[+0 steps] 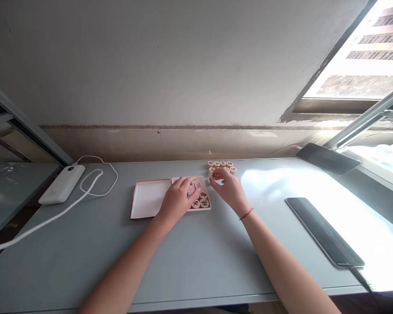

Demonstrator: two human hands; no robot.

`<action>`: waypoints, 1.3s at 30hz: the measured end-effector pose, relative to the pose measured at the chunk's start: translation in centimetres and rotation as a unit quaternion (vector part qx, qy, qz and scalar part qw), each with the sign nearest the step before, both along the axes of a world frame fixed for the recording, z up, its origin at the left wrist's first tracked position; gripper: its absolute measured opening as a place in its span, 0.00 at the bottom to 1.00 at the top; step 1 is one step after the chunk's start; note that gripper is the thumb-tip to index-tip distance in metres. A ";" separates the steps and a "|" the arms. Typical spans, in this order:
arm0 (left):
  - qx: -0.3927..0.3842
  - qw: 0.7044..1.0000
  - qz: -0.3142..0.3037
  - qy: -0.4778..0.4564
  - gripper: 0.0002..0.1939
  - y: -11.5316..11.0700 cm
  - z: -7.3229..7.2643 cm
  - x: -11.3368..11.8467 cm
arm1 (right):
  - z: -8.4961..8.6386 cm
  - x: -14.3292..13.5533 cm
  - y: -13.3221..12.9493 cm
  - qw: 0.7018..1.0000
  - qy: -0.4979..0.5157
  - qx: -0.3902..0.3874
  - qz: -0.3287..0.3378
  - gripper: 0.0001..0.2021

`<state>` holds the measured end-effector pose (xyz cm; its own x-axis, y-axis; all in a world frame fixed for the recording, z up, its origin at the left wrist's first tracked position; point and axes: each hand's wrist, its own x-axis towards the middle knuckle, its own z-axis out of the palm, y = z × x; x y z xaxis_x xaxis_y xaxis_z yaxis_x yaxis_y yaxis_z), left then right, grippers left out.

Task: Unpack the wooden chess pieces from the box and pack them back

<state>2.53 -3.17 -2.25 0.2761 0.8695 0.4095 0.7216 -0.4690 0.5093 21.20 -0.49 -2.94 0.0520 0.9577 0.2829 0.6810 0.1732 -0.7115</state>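
Note:
My right hand [229,187], a red string around its wrist, pinches a round Chinese chess piece [213,175] with a dark character at the near left of a stack. The stacked wooden pieces [223,164] stand in rows on the table, their far row marked in red; my fingers hide some of the rest. Over the open white box [201,209] rests my left hand [177,195], thumb and fingers apart, with nothing visible in it. Inside the box lie several chess pieces [204,203] with dark characters and a sheet with red lines [193,188], partly covered by my left hand.
The box lid [150,199] lies inside up, left of the box. Farther left is a white power bank [63,185] with a white cable [62,213]. A dark phone [324,231] lies at right; another dark flat device [327,158] leans by the frame and window.

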 end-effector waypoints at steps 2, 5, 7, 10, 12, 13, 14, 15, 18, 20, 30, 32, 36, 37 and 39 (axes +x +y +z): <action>-0.006 1.000 -0.001 -0.001 0.12 0.1 0.0 -0.1 | -0.7 0.7 0.5 0.999 -0.052 -0.001 -0.016 0.08; -0.011 1.000 -0.006 0.001 0.11 0.1 0.0 -0.1 | -1.1 0.9 0.7 0.994 -0.113 -0.007 0.004 0.06; -0.017 1.000 -0.004 0.005 0.11 0.1 0.1 -0.1 | -1.2 0.8 0.6 0.990 -0.142 -0.013 0.017 0.06; -0.030 1.000 -0.001 0.011 0.10 0.1 0.2 -0.2 | -1.4 0.6 0.5 0.986 -0.164 -0.009 0.016 0.07; -0.036 0.999 0.004 0.012 0.10 0.2 0.3 -0.3 | -1.8 0.7 0.7 0.985 -0.170 -0.005 0.002 0.07; -0.039 0.999 0.007 0.014 0.10 0.2 0.4 -0.4 | -2.0 0.8 0.8 0.985 -0.172 -0.004 -0.006 0.07; -0.042 0.999 0.011 0.017 0.10 0.3 0.4 -0.5 | -2.2 0.9 0.9 0.985 -0.174 -0.004 -0.012 0.07; -0.046 0.999 0.015 0.024 0.10 0.4 0.4 -0.5 | -2.3 1.0 1.0 0.984 -0.176 -0.003 -0.015 0.07; -0.054 0.996 0.031 0.068 0.11 0.5 0.3 -0.7 | -1.9 1.0 0.8 0.982 -0.186 0.038 -0.015 0.08; -0.064 0.990 0.042 0.114 0.11 0.3 0.3 -0.6 | -1.0 0.5 0.3 0.979 -0.181 0.096 -0.014 0.09; -0.104 0.966 0.059 0.228 0.16 -0.5 0.7 -0.3 | 0.4 -2.3 -1.4 0.982 -0.171 -0.051 0.052 0.19; -0.114 0.963 0.060 0.235 0.15 -0.3 0.8 -0.6 | 0.2 -2.2 -1.3 0.982 -0.170 -0.059 0.052 0.18; -0.134 0.964 0.038 0.225 0.15 0.0 0.8 -1.1 | 0.2 -2.3 -1.3 0.979 -0.184 -0.073 0.052 0.16; -0.138 0.966 0.034 0.215 0.14 0.1 0.9 -1.2 | 0.1 -2.4 -1.3 0.977 -0.191 -0.075 0.050 0.16; -0.152 0.970 0.023 0.189 0.13 0.3 1.0 -1.4 | 0.0 -2.5 -1.3 0.975 -0.207 -0.075 0.044 0.17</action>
<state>1.14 -2.91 -1.29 0.3138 0.9495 0.0100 0.9005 -0.3009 0.3140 18.72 -1.74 -2.90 -0.1218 0.9853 0.1195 0.9018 0.1602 -0.4015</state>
